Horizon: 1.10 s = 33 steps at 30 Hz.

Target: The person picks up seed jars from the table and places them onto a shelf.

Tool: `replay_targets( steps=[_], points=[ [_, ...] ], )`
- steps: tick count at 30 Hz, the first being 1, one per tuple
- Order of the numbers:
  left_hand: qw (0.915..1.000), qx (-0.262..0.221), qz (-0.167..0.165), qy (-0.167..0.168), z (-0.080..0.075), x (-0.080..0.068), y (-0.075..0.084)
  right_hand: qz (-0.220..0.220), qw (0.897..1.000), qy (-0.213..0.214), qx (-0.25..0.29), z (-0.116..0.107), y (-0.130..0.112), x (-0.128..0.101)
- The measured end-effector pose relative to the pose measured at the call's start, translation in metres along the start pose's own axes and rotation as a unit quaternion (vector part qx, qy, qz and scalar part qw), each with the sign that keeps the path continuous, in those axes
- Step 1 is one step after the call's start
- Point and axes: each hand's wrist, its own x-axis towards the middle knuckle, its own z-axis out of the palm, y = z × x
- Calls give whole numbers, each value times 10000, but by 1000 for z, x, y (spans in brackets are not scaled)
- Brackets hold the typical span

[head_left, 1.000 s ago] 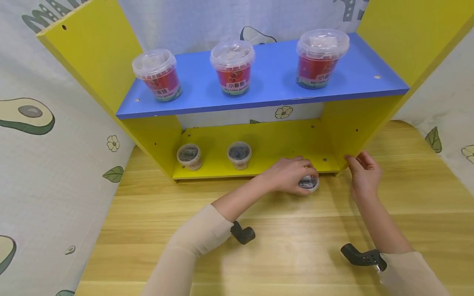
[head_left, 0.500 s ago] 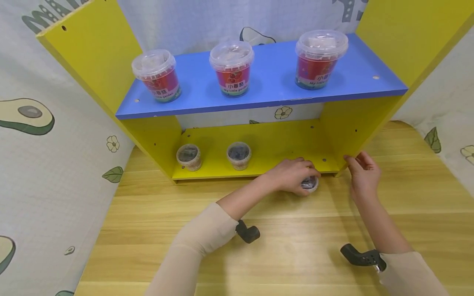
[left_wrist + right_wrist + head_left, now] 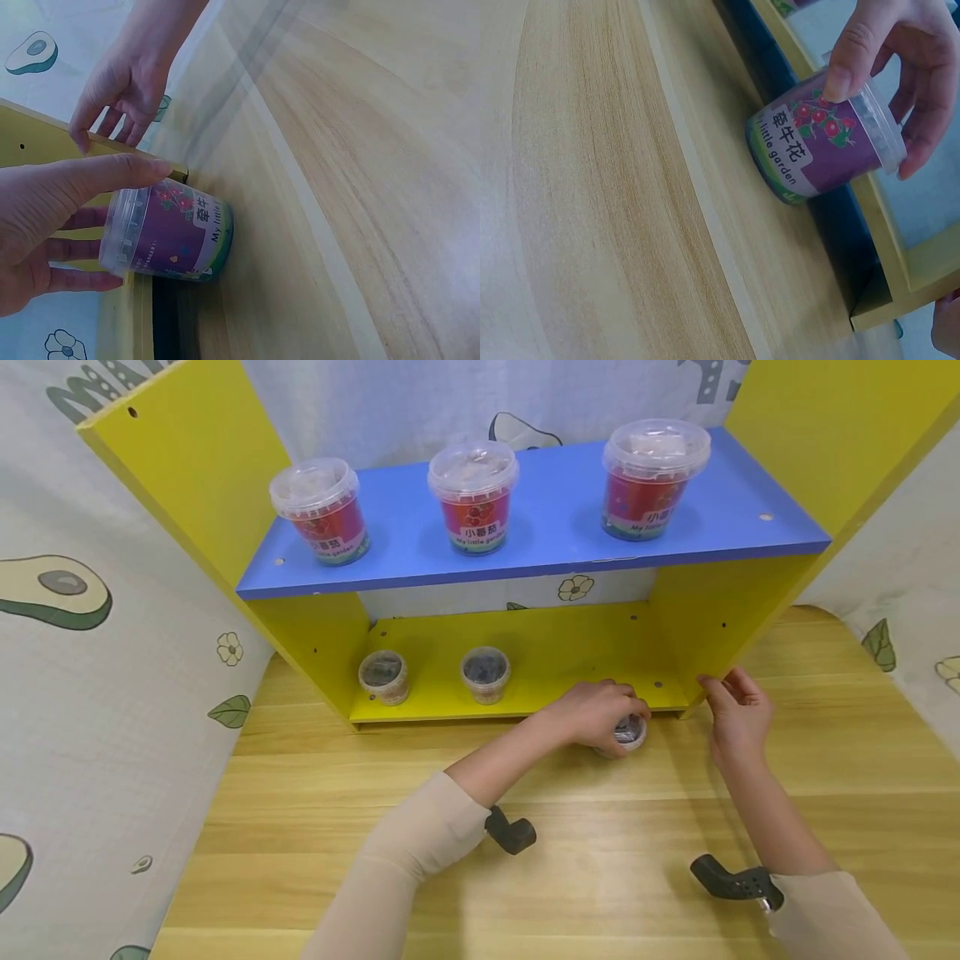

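A purple plastic tub (image 3: 176, 229) with a clear lid and printed flowers stands upright on the wooden table, right at the shelf's lower front edge. My left hand (image 3: 596, 714) grips it from above around the lid, thumb on the front side and fingers behind. In the head view only part of the tub's lid (image 3: 628, 731) shows past the fingers. My right hand (image 3: 741, 714) holds the front edge of the yellow right side panel (image 3: 723, 618) low down, with the thumb on the inner side and the other fingers outside.
Three red tubs with clear lids, left (image 3: 322, 514), middle (image 3: 475, 497) and right (image 3: 652, 481), stand on the blue shelf board (image 3: 555, 531). Two small pots, left (image 3: 384, 677) and middle (image 3: 485, 674), stand on the yellow bottom board (image 3: 570, 643). A patterned cloth (image 3: 150, 710) hangs around.
My left forearm has shifted a little to the right, while the hand stays on the tub in nearly the same place. My right hand has not moved.
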Motion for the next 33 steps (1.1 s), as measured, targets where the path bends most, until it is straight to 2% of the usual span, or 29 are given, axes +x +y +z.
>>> replay_targets(
  steps=[15,24,33],
  points=[
    [9999,-22,44,-131,1,0,2,12,10000,58,31,1,0,1],
    [9994,-32,288,-168,-16,-4,6,-21,9997,102,200,2,0,1],
    [9990,164,339,-250,-29,-14,11,-82,9995,108,283,2,2,3]
  ],
)
